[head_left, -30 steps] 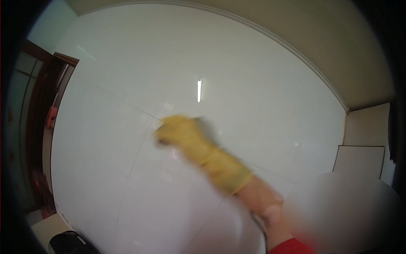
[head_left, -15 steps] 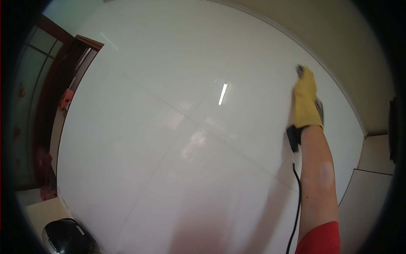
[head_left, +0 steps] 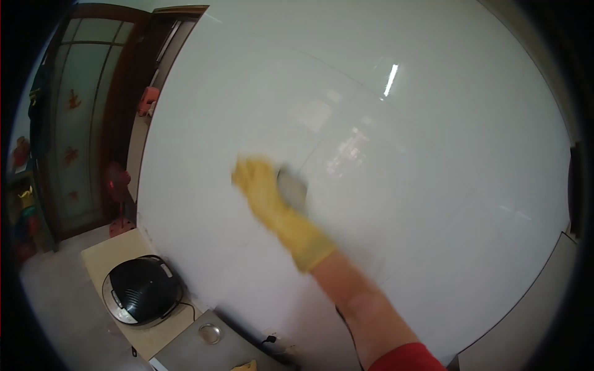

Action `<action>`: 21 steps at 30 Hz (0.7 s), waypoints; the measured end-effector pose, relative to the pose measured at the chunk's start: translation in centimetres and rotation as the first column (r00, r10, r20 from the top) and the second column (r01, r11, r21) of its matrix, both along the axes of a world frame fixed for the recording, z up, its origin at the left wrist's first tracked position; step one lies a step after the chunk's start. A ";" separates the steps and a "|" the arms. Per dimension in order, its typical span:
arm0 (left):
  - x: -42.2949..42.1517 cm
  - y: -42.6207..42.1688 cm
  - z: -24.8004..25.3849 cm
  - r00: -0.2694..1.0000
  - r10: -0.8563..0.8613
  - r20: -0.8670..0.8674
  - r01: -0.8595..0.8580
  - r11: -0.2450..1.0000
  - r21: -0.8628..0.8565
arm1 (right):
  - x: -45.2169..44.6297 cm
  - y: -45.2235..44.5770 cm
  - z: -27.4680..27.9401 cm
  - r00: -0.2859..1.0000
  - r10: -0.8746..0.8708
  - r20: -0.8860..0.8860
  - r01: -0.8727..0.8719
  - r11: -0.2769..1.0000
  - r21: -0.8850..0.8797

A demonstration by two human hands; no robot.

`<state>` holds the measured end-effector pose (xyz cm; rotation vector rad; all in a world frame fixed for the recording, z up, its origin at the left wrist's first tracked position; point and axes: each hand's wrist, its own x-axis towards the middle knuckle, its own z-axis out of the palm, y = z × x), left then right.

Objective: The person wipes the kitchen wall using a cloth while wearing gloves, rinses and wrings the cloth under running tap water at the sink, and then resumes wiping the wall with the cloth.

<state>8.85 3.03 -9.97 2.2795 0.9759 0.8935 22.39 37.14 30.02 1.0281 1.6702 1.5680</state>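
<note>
Wall [head_left: 470, 167]: glossy white, seamed, with bright reflections.
Right hand [head_left: 255, 184]: in a blurred yellow glove [head_left: 312, 248], grasping a grey tool [head_left: 293, 189].
Grey tool: along the glove's side, before the wall; contact unclear.
Red sleeve [head_left: 408, 358]: beyond the bare forearm [head_left: 352, 297].
Pale surface [head_left: 102, 250]: lower left, carrying a rounded black appliance [head_left: 145, 290].

One gloved hand [head_left: 256, 182], one sleeve [head_left: 407, 358], one door [head_left: 85, 123]

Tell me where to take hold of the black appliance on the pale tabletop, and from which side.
Grip the black appliance probably low on both flanks, coming from the side with the silver panel, away from the wall. Its rounded top seems hard to hold, and the cord trails on the wall side.
</note>
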 end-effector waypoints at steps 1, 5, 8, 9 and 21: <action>0.2 0.2 0.6 0.997 0.067 0.046 -0.066 0.998 -0.022 | 1.2 -0.5 -6.3 0.994 -0.083 0.074 0.092 0.986 -0.136; -0.7 1.4 1.2 0.978 -0.205 -0.022 0.188 0.931 -0.312 | 4.1 -13.2 -16.9 0.930 -0.155 -0.333 -0.035 0.866 -0.499; -0.6 1.5 0.8 0.981 -0.164 0.101 0.181 0.964 -0.194 | 8.9 -20.3 -18.1 0.741 -0.225 -0.633 -0.184 0.838 -0.513; -0.7 1.6 0.7 0.981 -0.173 0.085 0.187 0.961 -0.205 | 9.6 -21.8 -16.5 0.615 -0.199 -0.763 -0.232 0.879 -0.417; -0.4 1.3 1.0 0.989 -0.142 0.036 0.146 0.971 -0.188 | 9.8 -26.6 15.7 0.470 0.506 -0.724 -0.160 0.855 0.494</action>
